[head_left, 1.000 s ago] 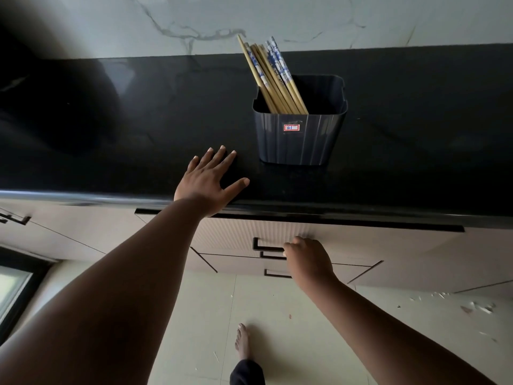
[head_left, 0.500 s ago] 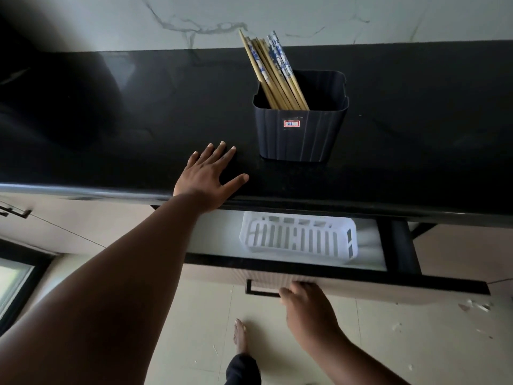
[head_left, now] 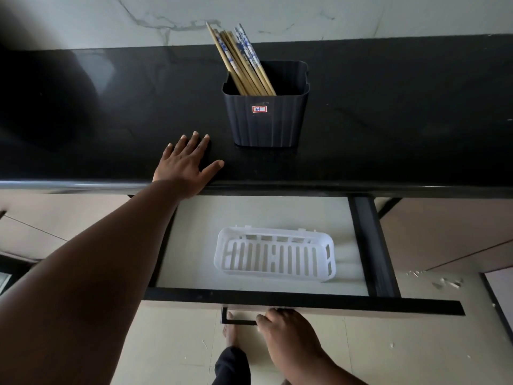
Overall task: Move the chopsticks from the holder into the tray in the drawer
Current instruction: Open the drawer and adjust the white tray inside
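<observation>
Pulled further out than half a second ago, the drawer (head_left: pixel 277 300) now stands wide open below the black worktop (head_left: pixel 388 120), and the whole white tray (head_left: pixel 219 255) inside it has come into sight. Before this the tray was half hidden under the worktop's edge.

The right hand (head_left: pixel 288 334) is at the bottom of the view, its fingers curled round the right part of the thin black handle (head_left: pixel 238 321) on the drawer front, grasping it. The left hand (head_left: pixel 184 166) has stayed where it was. It lies flat and released on the front edge of the worktop, fingers straight and spread, thumb pointing toward the holder (head_left: pixel 266 120).

The holder is a dark ribbed tub standing upright on the worktop, just beyond and to the right of the left hand, not touching it. A small red-edged label (head_left: pixel 259 109) is stuck on its near wall. The chopsticks (head_left: pixel 241 62) are all in the holder, bunched in its left side and leaning back and to the left. Most are plain wood; a few have blue and white patterned tops.

The tray is slotted, oblong and lies flat on the pale drawer bottom, toward the right. Nothing lies in it.

Behind the worktop rises a pale marbled wall (head_left: pixel 305 15). Below the drawer, a bare foot (head_left: pixel 230 333) stands on the cream floor (head_left: pixel 388 343).
</observation>
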A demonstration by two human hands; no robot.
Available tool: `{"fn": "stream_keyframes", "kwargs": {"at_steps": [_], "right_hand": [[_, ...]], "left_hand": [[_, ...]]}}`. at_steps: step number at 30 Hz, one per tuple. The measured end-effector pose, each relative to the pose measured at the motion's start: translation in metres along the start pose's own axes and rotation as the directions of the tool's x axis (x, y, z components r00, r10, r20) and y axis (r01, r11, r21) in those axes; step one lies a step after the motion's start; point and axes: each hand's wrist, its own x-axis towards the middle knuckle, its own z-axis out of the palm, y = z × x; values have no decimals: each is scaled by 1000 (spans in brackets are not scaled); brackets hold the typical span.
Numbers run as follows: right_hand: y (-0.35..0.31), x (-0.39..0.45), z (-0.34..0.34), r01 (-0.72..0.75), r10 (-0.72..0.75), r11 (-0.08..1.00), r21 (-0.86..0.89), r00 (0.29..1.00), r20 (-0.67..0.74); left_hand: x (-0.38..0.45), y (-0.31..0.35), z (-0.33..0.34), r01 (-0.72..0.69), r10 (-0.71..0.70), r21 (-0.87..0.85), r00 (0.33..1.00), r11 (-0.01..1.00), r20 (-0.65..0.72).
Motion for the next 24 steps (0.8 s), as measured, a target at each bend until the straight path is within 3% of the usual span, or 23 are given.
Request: {"fn": "stream_keyframes", "kwargs": {"at_steps": [2,5,9,13,16,21,24], "right_hand": [[0,-3,-13,9,-8,995,95,1000,-5],[4,-15,-29,-60,21,927,369,994,108],[9,-25,-75,44,-20,855,516,998,-51],[31,-19,-96,-6,76,940,341,979,-192],[42,-19,-89,-133,152,956,262,987,-52],[46,-24,-74,-141,161,971,195,983,-89],[47,-24,-73,-192,202,960,206,979,-29]], "left_hand": [[-3,3,2,62,-62,-14,998,998,-13],[-10,9,4,155,-158,-46,986,987,-47],[-25,13,6,164,-168,-73,984,984,-56],[-52,17,11,111,-115,-78,993,991,-39],[-82,22,21,60,-61,-48,998,997,-14],[-111,25,30,41,-41,-28,999,999,10],[-120,30,32,74,-71,-66,997,995,39]]}}
